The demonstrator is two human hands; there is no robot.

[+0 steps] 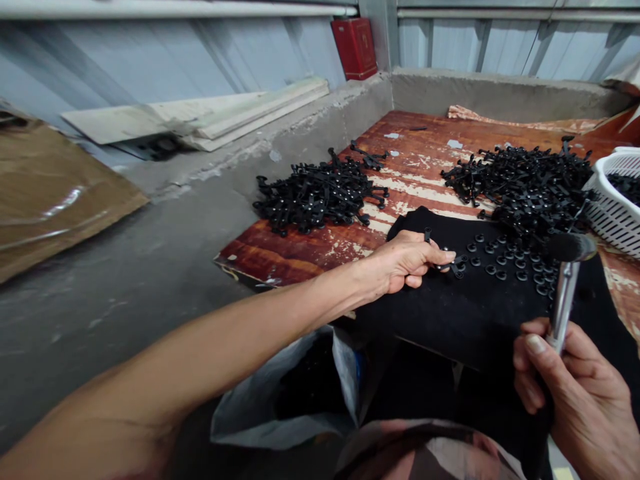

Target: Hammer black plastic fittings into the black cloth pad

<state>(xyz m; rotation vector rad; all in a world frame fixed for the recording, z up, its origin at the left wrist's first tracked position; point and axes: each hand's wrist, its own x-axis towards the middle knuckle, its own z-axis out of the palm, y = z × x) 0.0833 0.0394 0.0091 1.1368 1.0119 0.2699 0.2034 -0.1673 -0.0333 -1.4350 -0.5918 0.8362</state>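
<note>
My left hand reaches across a black cloth pad and pinches a small black plastic part at its fingertips. Several small black ring pieces lie scattered on the pad just right of it. My right hand is wrapped round the silver handle of a small hammer, whose dark head is raised above the rings. A large heap of black plastic clips sits behind the pad, and a second heap lies to the left.
A worn red-brown board serves as the work surface, on a concrete floor. A white plastic basket with black parts stands at the right edge. An open grey bag sits below the board's edge. A red box hangs on the wall.
</note>
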